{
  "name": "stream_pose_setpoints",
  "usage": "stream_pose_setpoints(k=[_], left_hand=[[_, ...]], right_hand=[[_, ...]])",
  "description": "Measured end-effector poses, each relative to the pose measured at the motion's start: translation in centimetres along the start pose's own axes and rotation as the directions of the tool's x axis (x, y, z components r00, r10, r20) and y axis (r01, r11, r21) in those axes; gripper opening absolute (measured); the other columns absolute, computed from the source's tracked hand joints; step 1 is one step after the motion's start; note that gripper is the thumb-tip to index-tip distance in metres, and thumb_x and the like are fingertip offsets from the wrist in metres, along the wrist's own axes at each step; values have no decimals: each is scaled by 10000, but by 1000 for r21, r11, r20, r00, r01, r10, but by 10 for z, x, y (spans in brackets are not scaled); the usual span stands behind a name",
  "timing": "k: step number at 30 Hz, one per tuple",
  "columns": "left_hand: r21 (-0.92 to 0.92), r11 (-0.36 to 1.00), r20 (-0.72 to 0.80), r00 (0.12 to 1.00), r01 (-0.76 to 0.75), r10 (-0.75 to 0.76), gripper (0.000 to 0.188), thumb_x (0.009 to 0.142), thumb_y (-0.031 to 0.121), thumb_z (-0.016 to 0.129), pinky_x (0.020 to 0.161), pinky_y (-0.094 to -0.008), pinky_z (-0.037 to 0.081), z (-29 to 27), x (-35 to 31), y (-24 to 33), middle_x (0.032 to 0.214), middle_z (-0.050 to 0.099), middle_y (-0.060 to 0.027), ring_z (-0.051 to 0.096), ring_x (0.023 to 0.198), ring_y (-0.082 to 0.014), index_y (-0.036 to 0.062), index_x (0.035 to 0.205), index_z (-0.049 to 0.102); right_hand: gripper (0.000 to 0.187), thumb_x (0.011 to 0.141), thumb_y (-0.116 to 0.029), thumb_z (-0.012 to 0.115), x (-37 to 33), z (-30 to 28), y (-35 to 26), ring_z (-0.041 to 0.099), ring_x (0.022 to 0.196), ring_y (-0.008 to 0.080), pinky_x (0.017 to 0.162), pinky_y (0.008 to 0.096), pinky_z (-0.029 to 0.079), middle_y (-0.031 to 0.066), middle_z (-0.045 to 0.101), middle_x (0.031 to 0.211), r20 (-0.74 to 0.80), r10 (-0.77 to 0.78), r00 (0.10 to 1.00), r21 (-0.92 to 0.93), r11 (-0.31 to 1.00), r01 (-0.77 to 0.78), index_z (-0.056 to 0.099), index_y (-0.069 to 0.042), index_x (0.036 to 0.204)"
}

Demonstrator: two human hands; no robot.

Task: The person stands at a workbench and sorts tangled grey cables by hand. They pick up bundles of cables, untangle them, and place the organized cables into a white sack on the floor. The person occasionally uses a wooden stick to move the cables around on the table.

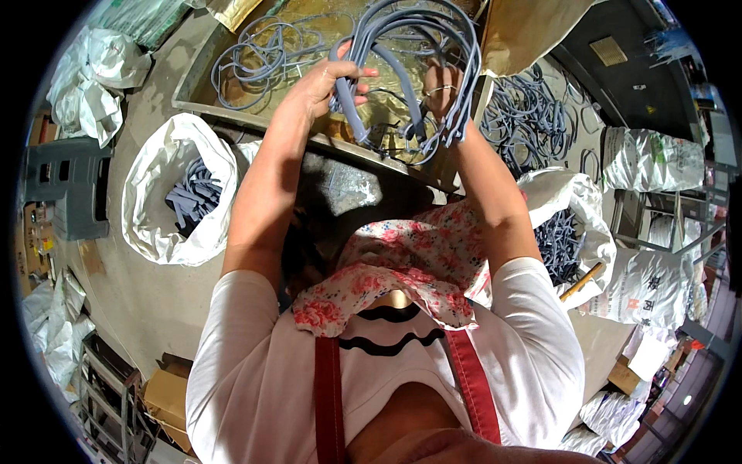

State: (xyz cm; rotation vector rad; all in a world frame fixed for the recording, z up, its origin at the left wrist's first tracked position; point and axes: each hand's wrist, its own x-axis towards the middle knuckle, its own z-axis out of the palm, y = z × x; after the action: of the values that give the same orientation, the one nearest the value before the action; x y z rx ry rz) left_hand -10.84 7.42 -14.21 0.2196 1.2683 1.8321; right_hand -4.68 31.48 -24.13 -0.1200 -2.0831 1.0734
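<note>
A looped bundle of grey plastic strips [402, 25] hangs between my two hands over a shallow metal tray [209, 114]. My left hand [328, 81] grips the bundle's left side, thumb and fingers bent around some strands. On the other side, my right hand [442, 89] has its fingers curled in among the strands; a ring shows on one finger. Small branching bits dangle at the bundle's lower end. More grey loops [259, 58] lie in the left part of the tray, whose bottom looks yellowish and shiny.
A white sack [137, 193] of short grey pieces stands left; another white sack [591, 224] with smaller dark pieces stands right. Tangled grey strips [525, 116] heap beside the tray's right side. A grey plastic stool [73, 185] and a cardboard box [166, 398] are at left.
</note>
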Motion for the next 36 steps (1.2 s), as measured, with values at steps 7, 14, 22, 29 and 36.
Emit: stream_pose_setpoints(k=[7, 14, 22, 29, 36], left_hand=[[-67, 989, 265, 954, -128, 142, 638, 721, 23, 515, 717, -370, 538, 1, -8, -12, 1194, 467, -203, 594, 823, -211, 72, 1311, 275], [-209, 966, 309, 926, -155, 215, 568, 689, 3, 547, 455, -238, 416, 10, -13, -2, 900, 500, -103, 500, 581, -133, -17, 1220, 345], [-217, 972, 70, 992, -86, 103, 334, 743, 9, 570, 427, -225, 409, 3, -22, 6, 769, 538, -66, 468, 531, -101, -65, 1061, 499], [-113, 977, -200, 968, -179, 154, 175, 751, 47, 648, 570, -267, 516, -7, -25, 5, 766, 619, -123, 603, 625, -166, -74, 863, 590], [-197, 971, -184, 978, -136, 100, 193, 773, 61, 634, 583, -274, 529, -6, -11, 4, 801, 620, -123, 606, 627, -171, -57, 916, 580]], right_hand=[[357, 782, -317, 605, 94, -58, -20, 603, 709, 344, 666, 418, 453, 186, 605, 677, -72, 281, 957, -274, 917, -290, 599, 40, 790], [343, 774, -200, 592, 128, -86, -86, 592, 820, 397, 729, 420, 439, 316, 585, 799, -447, 374, 813, -339, 770, -541, 571, 137, 834], [250, 805, -176, 538, 62, -191, 19, 604, 598, 270, 499, 369, 463, 170, 597, 719, -375, 800, 468, 21, 512, -859, 526, 72, 776], [371, 820, -289, 562, -32, -297, 91, 618, 575, 299, 474, 402, 484, 185, 609, 711, -526, 810, 259, 169, 397, -902, 571, 82, 824], [588, 761, -493, 603, 24, -208, 50, 606, 798, 200, 703, 303, 478, 104, 635, 886, 86, 814, 574, -253, 575, -778, 591, 37, 1015]])
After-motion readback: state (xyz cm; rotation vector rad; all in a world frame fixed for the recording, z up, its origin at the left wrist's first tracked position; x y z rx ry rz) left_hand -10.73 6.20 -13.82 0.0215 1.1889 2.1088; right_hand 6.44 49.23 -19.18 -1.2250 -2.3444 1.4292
